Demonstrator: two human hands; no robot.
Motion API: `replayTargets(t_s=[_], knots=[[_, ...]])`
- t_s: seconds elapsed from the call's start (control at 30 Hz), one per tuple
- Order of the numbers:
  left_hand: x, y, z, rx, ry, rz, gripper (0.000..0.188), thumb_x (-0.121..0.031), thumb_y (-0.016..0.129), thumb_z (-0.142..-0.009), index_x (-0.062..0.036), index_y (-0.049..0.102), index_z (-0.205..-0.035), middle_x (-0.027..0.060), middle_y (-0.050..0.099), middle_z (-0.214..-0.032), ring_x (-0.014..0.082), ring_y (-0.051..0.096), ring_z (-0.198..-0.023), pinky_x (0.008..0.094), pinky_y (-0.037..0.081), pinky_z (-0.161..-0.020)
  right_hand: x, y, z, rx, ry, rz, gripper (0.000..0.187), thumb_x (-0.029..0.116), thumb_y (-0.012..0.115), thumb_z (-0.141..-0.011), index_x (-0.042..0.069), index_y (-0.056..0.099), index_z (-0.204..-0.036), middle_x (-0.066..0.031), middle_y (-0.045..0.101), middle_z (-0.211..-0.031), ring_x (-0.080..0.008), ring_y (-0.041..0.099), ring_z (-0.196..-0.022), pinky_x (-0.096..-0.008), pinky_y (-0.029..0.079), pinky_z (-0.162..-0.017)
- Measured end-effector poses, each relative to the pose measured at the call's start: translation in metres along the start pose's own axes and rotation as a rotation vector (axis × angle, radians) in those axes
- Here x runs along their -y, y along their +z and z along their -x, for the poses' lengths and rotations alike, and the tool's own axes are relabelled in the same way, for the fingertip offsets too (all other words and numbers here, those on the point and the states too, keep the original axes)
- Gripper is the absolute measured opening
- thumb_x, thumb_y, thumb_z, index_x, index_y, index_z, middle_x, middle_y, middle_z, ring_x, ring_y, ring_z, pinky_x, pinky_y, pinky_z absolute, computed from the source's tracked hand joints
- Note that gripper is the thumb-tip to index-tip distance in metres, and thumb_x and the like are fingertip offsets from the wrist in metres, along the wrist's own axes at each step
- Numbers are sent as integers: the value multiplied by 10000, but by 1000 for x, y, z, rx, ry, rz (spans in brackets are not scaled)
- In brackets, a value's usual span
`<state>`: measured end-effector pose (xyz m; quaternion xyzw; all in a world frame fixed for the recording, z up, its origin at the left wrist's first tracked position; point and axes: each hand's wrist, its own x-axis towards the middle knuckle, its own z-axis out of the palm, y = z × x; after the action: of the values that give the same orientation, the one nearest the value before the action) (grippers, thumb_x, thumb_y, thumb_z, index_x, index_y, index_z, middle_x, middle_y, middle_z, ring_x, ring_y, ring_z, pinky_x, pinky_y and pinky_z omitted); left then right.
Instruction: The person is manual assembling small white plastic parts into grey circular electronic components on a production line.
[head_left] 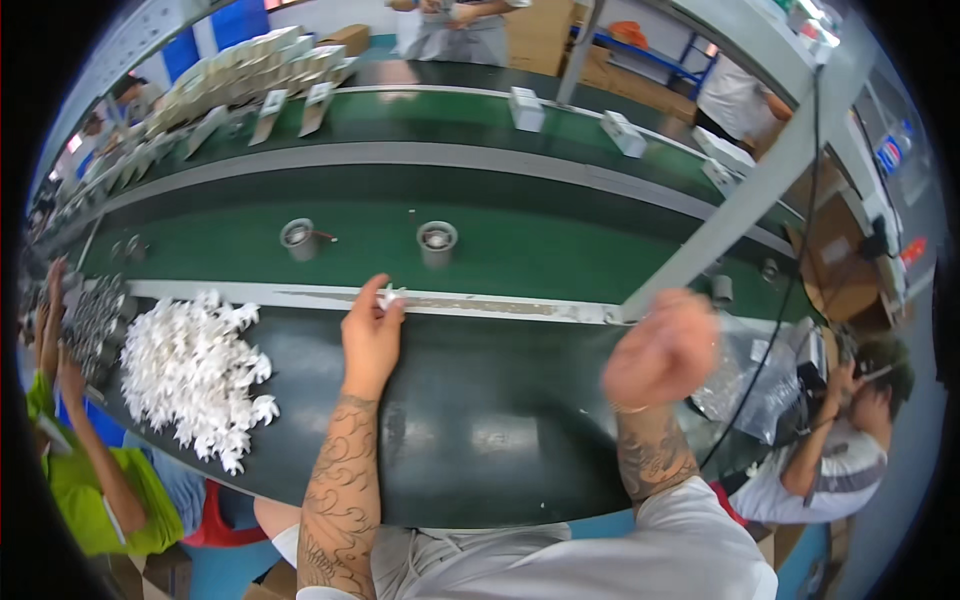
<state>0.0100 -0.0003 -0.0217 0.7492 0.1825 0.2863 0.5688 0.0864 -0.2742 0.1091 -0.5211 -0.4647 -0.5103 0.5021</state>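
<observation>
In the head view we are looking down at a dark counter (470,460). Our left hand (370,345) is grasping a small white piece (388,297) between thumb and fingertips, and that piece is showing over the pale rail (510,306) running along the counter's far edge. Our right hand (662,350) is curling above the right part of the counter, but it is showing so blurred that we cannot tell whether it is holding anything. On the left a heap of white pieces (195,380) is lying on the counter, and farther left a pile of grey parts (95,320) is resting near a co-worker (110,495) in a lime-green shirt. Beyond the rail a green belt (560,250) is carrying a left grey cup (299,238), with a short reddish wire beside it, and a right grey cup (436,240), the two standing well apart. On the right a slanting metal post (745,195) is rising from the rail, a black cable (797,285) is hanging near it, and clear plastic bags (765,385) are lying near a second co-worker (830,450). On the far side, a far belt (440,115) is bearing white cartons (526,110)
</observation>
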Motion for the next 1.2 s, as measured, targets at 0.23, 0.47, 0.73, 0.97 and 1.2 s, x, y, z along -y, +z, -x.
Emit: replayTargets(t_s=[0.23, 0.47, 0.73, 0.97, 1.2], knots=[[-10, 21, -6, 88, 75, -148, 298, -117, 602, -957, -17, 636, -1235, 56, 646, -790, 103, 597, -728, 257, 499, -707, -201, -238, 76, -198, 654, 1001, 441, 172, 580, -926, -2, 454, -1310, -212, 568, -1133, -343, 570, -1017, -410, 461, -912], [-7, 27, -7, 46, 282, -42, 196, -92, 659, -909, 11, 658, -1075, 127, 664, -893, 210, 638, -775, 296, 509, -720, -284, -357, 126, 770, 971, 1260, 600, 265, 635, -864, 116, 413, -1402, -293, 667, -1071, -472, 629, -1025, -517, 503, -895], [-10, 1, 3, 74, 100, -37, 210, -95, 688, -889, 36, 663, -1051, 141, 670, -900, 213, 659, -757, 300, 531, -708, -176, -228, 104, -598, 1453, -525, 390, 361, 640, -914, 109, 579, -1207, -71, 654, -1096, -228, 630, -976, -356, 502, -823], [-15, 9, 0, 120, 110, -52, 215, -108, 699, -879, 44, 667, -1027, 135, 685, -914, 204, 674, -755, 292, 538, -710, -53, -135, 72, 825, 1667, -1149, 461, 351, 825, -715, 48, 514, -873, -281, 616, -1044, -396, 671, -848, -482, 580, -763], [-12, 7, -5, 32, -77, 187, 183, -124, 683, -914, 37, 685, -1002, 39, 665, -877, 113, 625, -765, 251, 516, -708, -21, 53, 55, 521, 1689, -1128, 509, 466, 478, -999, 84, 486, -1335, -135, 620, -993, -250, 620, -787, -386, 514, -613]])
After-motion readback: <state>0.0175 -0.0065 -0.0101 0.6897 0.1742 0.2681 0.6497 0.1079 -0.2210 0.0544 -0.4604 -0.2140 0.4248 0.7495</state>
